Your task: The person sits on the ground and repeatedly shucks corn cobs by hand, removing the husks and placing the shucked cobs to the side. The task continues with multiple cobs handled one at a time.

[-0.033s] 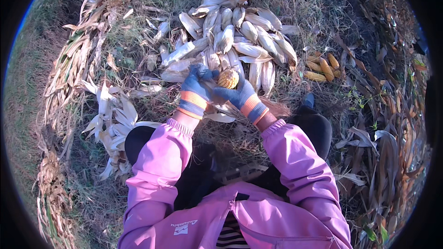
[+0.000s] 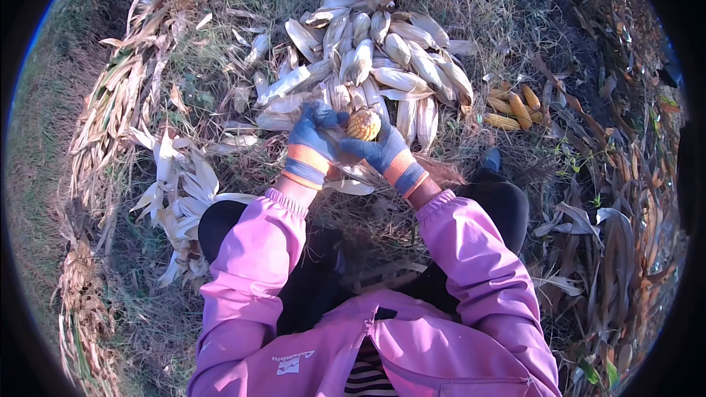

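Note:
An ear of corn (image 2: 363, 126), its yellow kernels bare at the end facing me, is held up between my two gloved hands. My right hand (image 2: 382, 151) is closed around the ear from the right. My left hand (image 2: 315, 134) is curled beside it, closed on pale husk next to the kernels; its fingertips are partly hidden. Loose husk (image 2: 350, 187) hangs below the hands. Just beyond them lies a heap of unhusked corn ears (image 2: 360, 62), dry and whitish.
Several husked yellow ears (image 2: 519, 112) lie right of the heap. Stripped husks (image 2: 187, 191) are piled at my left. Dry stalks (image 2: 118, 95) run along the left side, and more stalks and leaves (image 2: 625, 242) along the right. My bent knees (image 2: 507, 213) flank my arms.

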`<move>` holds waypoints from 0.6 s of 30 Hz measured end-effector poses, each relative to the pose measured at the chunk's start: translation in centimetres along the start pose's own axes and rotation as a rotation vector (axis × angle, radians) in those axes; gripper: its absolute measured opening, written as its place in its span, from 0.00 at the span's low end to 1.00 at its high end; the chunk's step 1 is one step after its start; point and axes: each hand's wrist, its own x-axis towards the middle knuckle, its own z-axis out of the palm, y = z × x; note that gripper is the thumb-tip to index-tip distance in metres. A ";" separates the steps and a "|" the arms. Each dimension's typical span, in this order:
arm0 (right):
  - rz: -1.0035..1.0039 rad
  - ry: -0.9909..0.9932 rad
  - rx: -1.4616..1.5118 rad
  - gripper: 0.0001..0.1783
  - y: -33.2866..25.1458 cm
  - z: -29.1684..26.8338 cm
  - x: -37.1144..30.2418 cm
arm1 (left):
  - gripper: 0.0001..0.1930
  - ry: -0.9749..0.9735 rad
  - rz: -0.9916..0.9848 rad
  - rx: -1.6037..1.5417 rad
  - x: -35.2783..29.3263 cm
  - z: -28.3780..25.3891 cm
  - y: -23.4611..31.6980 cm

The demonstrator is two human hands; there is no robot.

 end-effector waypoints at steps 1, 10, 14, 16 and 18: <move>-0.007 0.029 -0.042 0.34 -0.3 -0.2 0.0 | 0.13 -0.049 -0.017 -0.030 0.3 -0.3 -0.2; 0.020 0.129 -0.043 0.36 -0.5 -0.9 0.6 | 0.12 -0.105 0.237 0.223 2.8 -4.4 4.0; 0.043 0.207 0.015 0.32 -0.7 -3.1 0.6 | 0.12 0.232 0.386 0.296 2.9 -2.3 3.6; -0.001 0.246 0.074 0.28 -1.0 -4.4 0.6 | 0.12 0.272 0.377 0.338 4.2 -3.3 4.4; -0.065 0.326 0.156 0.26 -2.1 -4.3 0.4 | 0.12 0.325 0.439 0.363 4.9 -6.2 6.3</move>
